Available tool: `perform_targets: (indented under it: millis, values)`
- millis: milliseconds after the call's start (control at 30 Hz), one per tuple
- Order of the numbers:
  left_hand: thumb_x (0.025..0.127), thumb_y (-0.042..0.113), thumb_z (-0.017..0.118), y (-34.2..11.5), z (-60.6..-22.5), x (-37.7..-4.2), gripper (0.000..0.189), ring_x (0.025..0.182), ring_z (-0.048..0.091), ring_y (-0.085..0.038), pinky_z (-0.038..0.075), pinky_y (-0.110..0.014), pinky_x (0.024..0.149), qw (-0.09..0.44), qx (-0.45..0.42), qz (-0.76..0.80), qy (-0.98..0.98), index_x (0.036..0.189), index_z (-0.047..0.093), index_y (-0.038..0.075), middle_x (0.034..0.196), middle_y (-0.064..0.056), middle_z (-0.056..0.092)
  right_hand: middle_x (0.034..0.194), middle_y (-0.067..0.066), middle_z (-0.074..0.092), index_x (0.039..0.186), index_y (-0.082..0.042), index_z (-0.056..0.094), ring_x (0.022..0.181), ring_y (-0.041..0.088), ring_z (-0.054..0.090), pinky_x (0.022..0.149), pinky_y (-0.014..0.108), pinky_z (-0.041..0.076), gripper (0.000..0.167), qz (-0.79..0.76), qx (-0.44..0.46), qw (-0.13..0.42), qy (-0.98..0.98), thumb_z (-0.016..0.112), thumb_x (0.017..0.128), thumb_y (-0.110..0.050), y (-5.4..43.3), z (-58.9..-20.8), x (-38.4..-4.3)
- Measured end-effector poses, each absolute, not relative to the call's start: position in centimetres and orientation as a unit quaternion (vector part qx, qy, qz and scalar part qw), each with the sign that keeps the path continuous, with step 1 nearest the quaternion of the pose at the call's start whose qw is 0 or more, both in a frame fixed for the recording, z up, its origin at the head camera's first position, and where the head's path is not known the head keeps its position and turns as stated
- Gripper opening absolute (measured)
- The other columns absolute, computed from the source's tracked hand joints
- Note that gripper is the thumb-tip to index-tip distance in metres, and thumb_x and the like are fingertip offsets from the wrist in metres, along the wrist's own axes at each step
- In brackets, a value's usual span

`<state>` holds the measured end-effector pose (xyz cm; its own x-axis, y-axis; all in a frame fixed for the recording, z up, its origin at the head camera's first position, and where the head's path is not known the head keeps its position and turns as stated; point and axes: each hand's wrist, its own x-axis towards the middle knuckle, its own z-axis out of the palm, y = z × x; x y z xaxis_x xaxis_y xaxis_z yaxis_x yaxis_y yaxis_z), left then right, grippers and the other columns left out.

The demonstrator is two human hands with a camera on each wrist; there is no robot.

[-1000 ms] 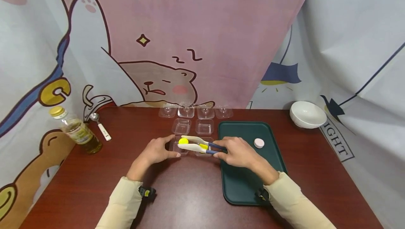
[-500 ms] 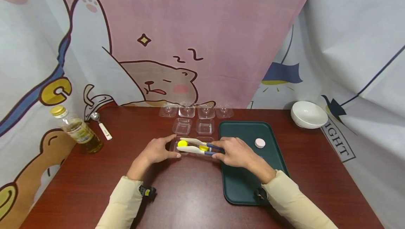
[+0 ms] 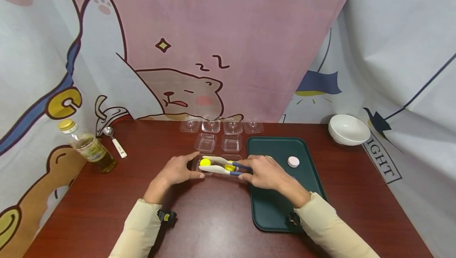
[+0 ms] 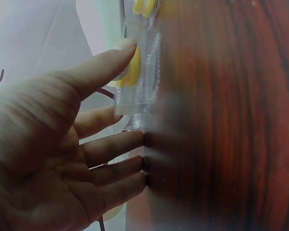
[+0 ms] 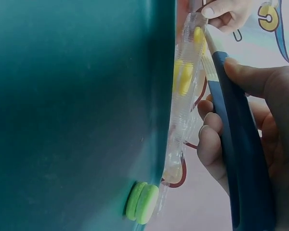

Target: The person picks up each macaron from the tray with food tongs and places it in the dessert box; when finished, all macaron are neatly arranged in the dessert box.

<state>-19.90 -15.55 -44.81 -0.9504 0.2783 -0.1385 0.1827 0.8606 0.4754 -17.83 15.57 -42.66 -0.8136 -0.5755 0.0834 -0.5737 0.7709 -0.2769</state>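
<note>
Right hand (image 3: 265, 172) curled round blue handles of tongs (image 3: 219, 164), white tips reaching left over clear tray (image 3: 199, 167) and straddling yellow ball (image 3: 204, 162) in its left cell. Second yellow ball (image 3: 229, 167) in next cell, under tong arms. Left hand (image 3: 175, 169) with fingers straight, thumb and fingertips touching left end of clear tray, steadying it on table (image 3: 213, 210). Green disc (image 5: 142, 203) at edge of green tray (image 3: 281, 202), just beside clear tray. Pink disc (image 3: 293, 162) on green tray, right of hand. Empty clear cups (image 3: 221, 125) in row behind. White bowl (image 3: 348, 129) far right. Oil bottle (image 3: 85, 146) and spoon (image 3: 114, 141) far left.
</note>
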Motion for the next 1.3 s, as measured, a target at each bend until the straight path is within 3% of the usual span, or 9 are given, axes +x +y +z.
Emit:
perform_targets:
  millis: [367,733,900,1300]
  values:
    - [0.079,0.049,0.084,-15.4,-45.0,-19.9,0.089,0.133,0.055,-0.042,0.046,-0.055,0.109,0.111,0.117,0.237,0.958,0.153,0.047,0.017,0.141,-0.021,0.061,0.103,-0.002,0.072,0.130,-0.021,0.071,0.069,0.006,0.051,0.055,0.024,0.038,0.047,-0.143,-0.284,0.024,0.948,0.078,0.088,-0.042,15.4,-42.3,-17.8]
    - [0.077,0.048,0.085,-15.7,-45.1,-19.8,0.095,0.135,0.054,-0.042,0.044,-0.055,0.111,0.110,0.120,0.251,0.954,0.156,0.042,0.017,0.144,-0.021,0.059,0.106,-0.002,0.073,0.127,-0.020,0.072,0.073,0.005,0.054,0.058,0.023,0.041,0.046,-0.145,-0.285,0.009,0.947,0.078,0.087,-0.042,15.4,-42.5,-17.6]
    - [0.079,0.050,0.084,-15.9,-45.2,-19.6,0.097,0.136,0.052,-0.042,0.043,-0.056,0.111,0.109,0.128,0.264,0.950,0.158,0.038,0.016,0.147,-0.021,0.056,0.099,-0.001,0.072,0.126,-0.019,0.072,0.069,0.004,0.052,0.057,0.022,0.040,0.043,-0.166,-0.289,-0.002,0.943,0.078,0.088,-0.041,16.4,-42.3,-17.3]
    - [0.093,0.051,0.070,-17.8,-45.7,-22.0,0.083,0.135,0.054,-0.042,0.047,-0.058,0.107,0.035,0.106,0.358,0.927,0.159,0.036,0.013,0.151,-0.018,0.053,0.089,-0.003,0.069,0.124,-0.016,0.074,0.068,0.006,0.050,0.058,0.022,0.040,0.042,-0.197,-0.236,-0.045,0.951,0.080,0.088,-0.036,22.7,-42.0,-16.4]
